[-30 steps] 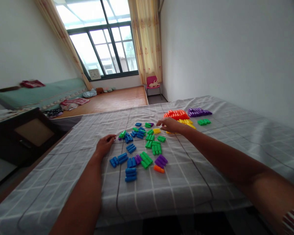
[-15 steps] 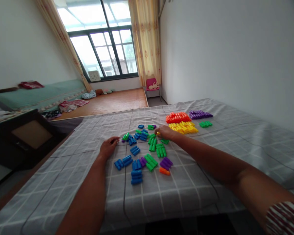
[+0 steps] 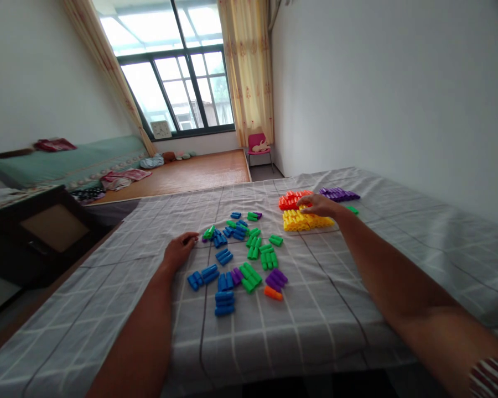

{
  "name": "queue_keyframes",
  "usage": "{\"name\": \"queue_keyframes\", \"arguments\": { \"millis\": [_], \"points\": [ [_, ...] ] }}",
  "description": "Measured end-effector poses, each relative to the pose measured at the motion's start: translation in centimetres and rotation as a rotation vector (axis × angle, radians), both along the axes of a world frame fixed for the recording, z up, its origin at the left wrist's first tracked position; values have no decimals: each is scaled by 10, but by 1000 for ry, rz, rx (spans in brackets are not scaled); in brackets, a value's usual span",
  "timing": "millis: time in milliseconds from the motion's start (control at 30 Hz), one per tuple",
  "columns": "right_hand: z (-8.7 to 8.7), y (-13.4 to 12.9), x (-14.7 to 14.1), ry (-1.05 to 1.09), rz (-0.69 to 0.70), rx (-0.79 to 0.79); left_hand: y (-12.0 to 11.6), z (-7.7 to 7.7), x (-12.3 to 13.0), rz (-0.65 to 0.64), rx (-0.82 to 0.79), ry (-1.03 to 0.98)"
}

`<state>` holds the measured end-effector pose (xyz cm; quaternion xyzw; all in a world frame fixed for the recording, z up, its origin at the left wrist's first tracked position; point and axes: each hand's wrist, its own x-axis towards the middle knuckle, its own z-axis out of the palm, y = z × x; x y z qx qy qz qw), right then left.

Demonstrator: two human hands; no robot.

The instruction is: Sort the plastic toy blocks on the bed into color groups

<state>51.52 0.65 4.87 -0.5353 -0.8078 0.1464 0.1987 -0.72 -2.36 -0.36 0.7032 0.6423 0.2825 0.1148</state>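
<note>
My right hand [image 3: 318, 205] is over the yellow pile [image 3: 307, 221], beside the red-orange pile [image 3: 292, 200]; its fingers are pinched on a small yellow piece, partly hidden. My left hand [image 3: 180, 250] rests on the cloth left of the scattered pieces, fingers curled, and what it holds, if anything, is too small to name. Blue pieces [image 3: 224, 304], green pieces [image 3: 250, 277], purple pieces [image 3: 276, 279] and one orange piece [image 3: 273, 293] lie mixed in the middle. The purple pile [image 3: 339, 194] is at the back right, with green pieces [image 3: 352, 210] partly behind my right wrist.
A grey checked cloth [image 3: 299, 331] covers the surface under the pieces. Beyond it are a low bed [image 3: 207, 166], a pink chair [image 3: 258, 145] and a window. A dark cabinet [image 3: 45, 226] stands at the left, a white wall at the right.
My right hand has moved right and away, from the scattered green pieces to the yellow pile. A green piece it covered now shows. My left hand has shifted slightly left.
</note>
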Motion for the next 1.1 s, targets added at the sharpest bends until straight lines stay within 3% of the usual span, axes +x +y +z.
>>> {"name": "queue_keyframes", "arguments": {
  "millis": [133,267,367,567,667,800,1100],
  "points": [
    [-9,2,1,46,81,-9,0,0,0,4,3,-14],
    [-8,0,-10,77,43,85,-3,2,2,18,15,21],
    [-7,-12,-41,98,85,201,-4,3,4,13,23,26],
    [-19,-44,-120,55,435,195,-5,3,6,6,25,1],
    [-33,-48,-137,-4,398,269,-5,2,5,-2,32,-10],
    [-50,-44,-141,-44,325,230,-4,0,5,-2,42,-25],
    [-64,-40,-145,199,185,125,-7,-5,0,20,70,-49]
  ]
}}
